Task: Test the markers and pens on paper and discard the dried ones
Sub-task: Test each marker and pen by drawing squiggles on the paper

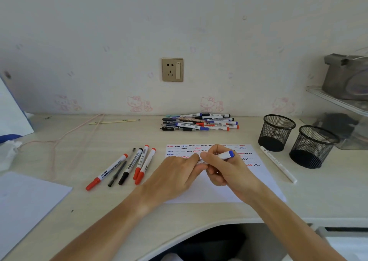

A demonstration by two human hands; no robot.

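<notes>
At frame centre, your right hand [225,168] and left hand [179,173] both grip the blue-capped whiteboard marker [224,155]: light, stiff, slick, so hold its barrel.

My forearms angle inward — left hand [177,173] and right hand [225,165] meet, fingers curled, seemingly pinching something between them.

A: Cam setup?
B: Single head view, worn, wide-angle. Faces forward and down over the desk's [199,213] near edge toward the back wall [179,21]. Close to the hands, no second view.
</notes>
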